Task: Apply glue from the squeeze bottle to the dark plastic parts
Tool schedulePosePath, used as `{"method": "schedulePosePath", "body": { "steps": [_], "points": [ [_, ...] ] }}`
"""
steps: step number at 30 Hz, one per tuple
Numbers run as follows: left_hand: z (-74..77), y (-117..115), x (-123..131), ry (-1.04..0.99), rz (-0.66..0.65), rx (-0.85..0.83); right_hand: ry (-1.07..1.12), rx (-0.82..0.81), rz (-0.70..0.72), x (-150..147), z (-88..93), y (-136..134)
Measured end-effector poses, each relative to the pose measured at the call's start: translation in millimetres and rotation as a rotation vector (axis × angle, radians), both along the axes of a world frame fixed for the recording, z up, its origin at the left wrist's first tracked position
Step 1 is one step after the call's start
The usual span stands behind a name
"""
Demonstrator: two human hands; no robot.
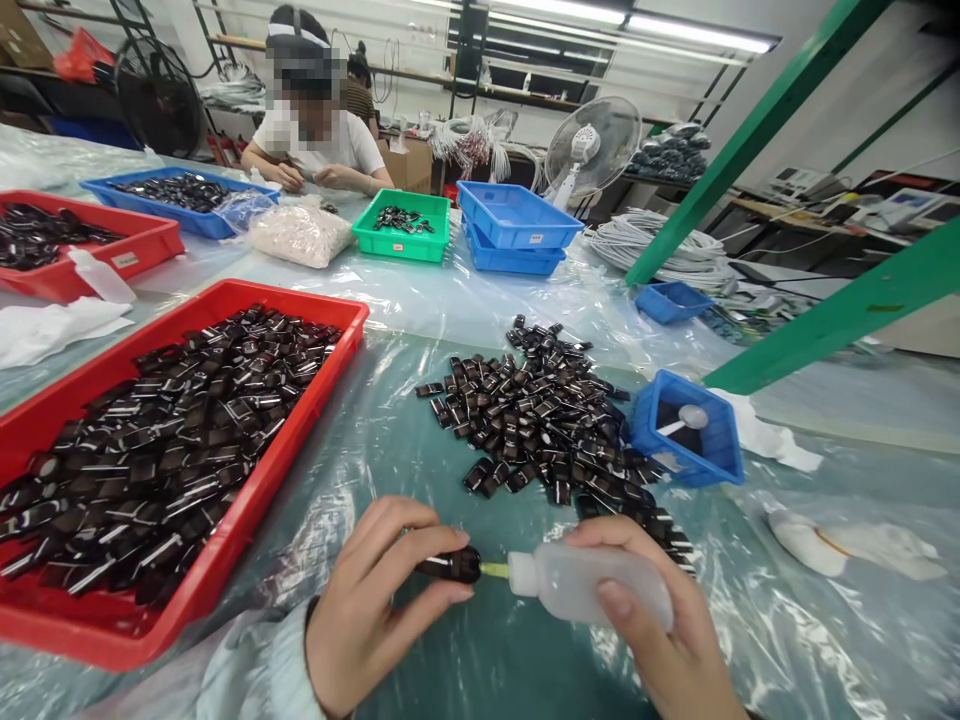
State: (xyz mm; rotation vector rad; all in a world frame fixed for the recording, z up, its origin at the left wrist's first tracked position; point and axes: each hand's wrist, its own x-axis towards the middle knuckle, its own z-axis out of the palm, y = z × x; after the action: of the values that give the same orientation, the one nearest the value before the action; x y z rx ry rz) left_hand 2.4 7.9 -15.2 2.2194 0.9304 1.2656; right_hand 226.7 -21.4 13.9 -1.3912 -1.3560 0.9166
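Observation:
My left hand [367, 610] pinches a small black pod-like part [451, 566] near the table's front edge. My right hand [675, 640] grips a translucent white squeeze bottle [592, 582], its yellow nozzle tip touching the end of the black part. A loose pile of the same black parts [540, 410] lies on the plastic-covered table just beyond my hands. To my left, a large red tray [247, 500] is filled with several more of the same black parts.
A small blue bin [712, 455] holding a white piece sits right of the pile. Farther back stand a second red tray [150, 245], a green tray [401, 240], stacked blue trays [517, 215] and a fan [592, 150]. A person works at the far side. Green beams [825, 320] slant at the right.

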Motion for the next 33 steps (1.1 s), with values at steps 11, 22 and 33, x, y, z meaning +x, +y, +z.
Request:
{"method": "schedulePosePath", "body": {
  "steps": [11, 22, 33],
  "points": [
    [1.5, -0.5, 0.1, 0.059, 0.042, 0.020, -0.128, 0.163, 0.147, 8.3, -2.0, 1.4],
    [1.1, -2.8, -0.6, 0.074, 0.099, -0.016, -0.145, 0.234, 0.186, 3.8, -2.4, -2.2],
    [-2.6, -1.5, -5.3, 0.120, 0.182, 0.023, -0.352, 0.264, 0.169, 12.4, -11.8, -4.4]
  ]
}}
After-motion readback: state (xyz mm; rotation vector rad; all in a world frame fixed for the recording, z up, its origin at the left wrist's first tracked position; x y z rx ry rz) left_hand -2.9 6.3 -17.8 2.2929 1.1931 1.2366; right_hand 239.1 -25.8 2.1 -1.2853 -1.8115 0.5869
